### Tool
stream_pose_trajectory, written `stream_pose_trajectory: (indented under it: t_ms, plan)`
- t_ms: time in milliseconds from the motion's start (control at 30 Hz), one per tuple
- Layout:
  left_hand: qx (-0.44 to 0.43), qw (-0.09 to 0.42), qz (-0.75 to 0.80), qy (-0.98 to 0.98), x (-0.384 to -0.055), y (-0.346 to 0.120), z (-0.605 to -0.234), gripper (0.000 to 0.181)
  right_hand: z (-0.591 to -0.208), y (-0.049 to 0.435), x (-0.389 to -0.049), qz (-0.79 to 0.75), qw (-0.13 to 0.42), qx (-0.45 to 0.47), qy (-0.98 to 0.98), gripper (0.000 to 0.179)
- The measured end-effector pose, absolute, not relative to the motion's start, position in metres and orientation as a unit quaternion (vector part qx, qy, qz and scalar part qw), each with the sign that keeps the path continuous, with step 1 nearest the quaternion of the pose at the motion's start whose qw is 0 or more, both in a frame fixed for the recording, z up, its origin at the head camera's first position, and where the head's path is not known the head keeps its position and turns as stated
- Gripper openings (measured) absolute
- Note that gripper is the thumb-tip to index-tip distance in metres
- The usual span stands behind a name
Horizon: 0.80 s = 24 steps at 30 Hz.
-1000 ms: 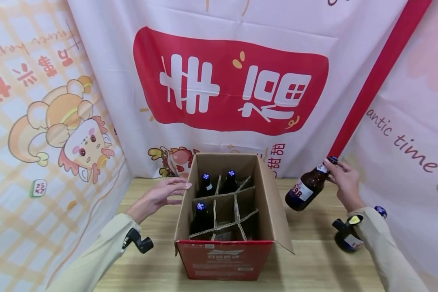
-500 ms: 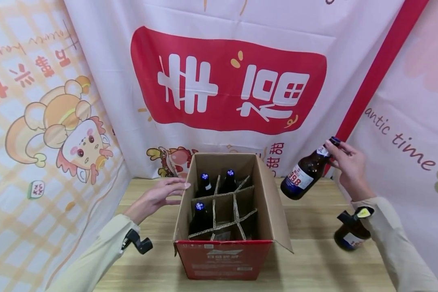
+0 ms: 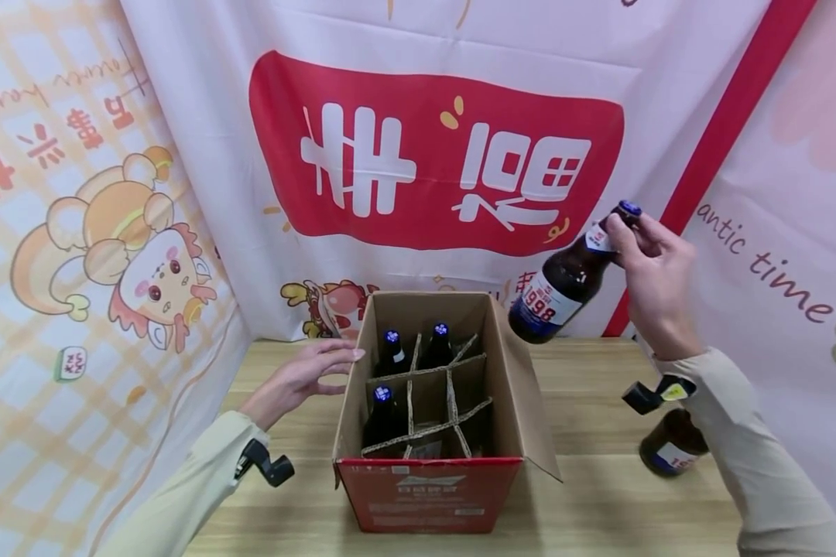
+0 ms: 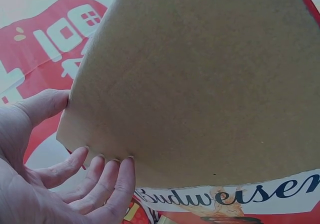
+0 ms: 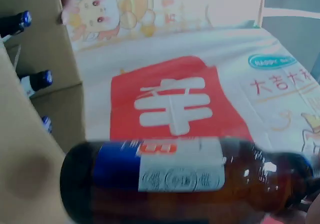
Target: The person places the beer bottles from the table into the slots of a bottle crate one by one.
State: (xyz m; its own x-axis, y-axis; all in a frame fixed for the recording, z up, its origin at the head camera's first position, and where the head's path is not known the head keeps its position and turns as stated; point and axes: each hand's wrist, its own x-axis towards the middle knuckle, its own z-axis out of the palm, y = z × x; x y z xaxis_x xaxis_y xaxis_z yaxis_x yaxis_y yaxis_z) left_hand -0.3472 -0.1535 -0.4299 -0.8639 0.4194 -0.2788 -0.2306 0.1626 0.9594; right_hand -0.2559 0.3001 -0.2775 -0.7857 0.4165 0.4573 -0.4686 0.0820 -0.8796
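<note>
My right hand (image 3: 658, 275) grips a brown beer bottle (image 3: 557, 286) by its neck. The bottle hangs tilted in the air, its base near the right flap of the box. In the right wrist view the same bottle (image 5: 165, 179) lies across the lower part, its label showing. An open cardboard box (image 3: 437, 495) with a divider stands on the table, and three blue-capped bottles sit in its left and back compartments. My left hand (image 3: 306, 379) touches the box's left side. In the left wrist view its extended fingers (image 4: 120, 184) lie against a cardboard flap (image 4: 200, 84) above the Budweiser print.
Another brown bottle (image 3: 672, 445) stands on the wooden table (image 3: 592, 510) to the right, partly behind my right sleeve. The box's right flap (image 3: 535, 418) slants outward. Printed cloths (image 3: 202, 93) hang behind and at both sides.
My right hand has lifted the beer bottle up off the right side and moved it left, closer to the box. The left hand stays at the box.
</note>
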Motion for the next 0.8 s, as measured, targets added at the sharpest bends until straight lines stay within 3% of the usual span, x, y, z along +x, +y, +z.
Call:
stream_pose_trajectory:
  t_ms: [233, 567, 800]
  plan:
    - [0.064, 0.250, 0.646, 0.718, -0.349, -0.153, -0.431, 0.068, -0.265, 0.264, -0.269, 0.686, 0.301, 0.076, -0.658, 0.046]
    - [0.063, 0.240, 0.648, 0.720, -0.343, -0.155, -0.438, 0.065, -0.286, 0.208, -0.282, 0.566, 0.179, 0.124, -0.795, 0.050]
    - [0.085, 0.237, 0.659, 0.708, -0.345, -0.154, -0.435, 0.064, -0.305, 0.178, -0.291, 0.526, 0.129, 0.171, -0.823, 0.039]
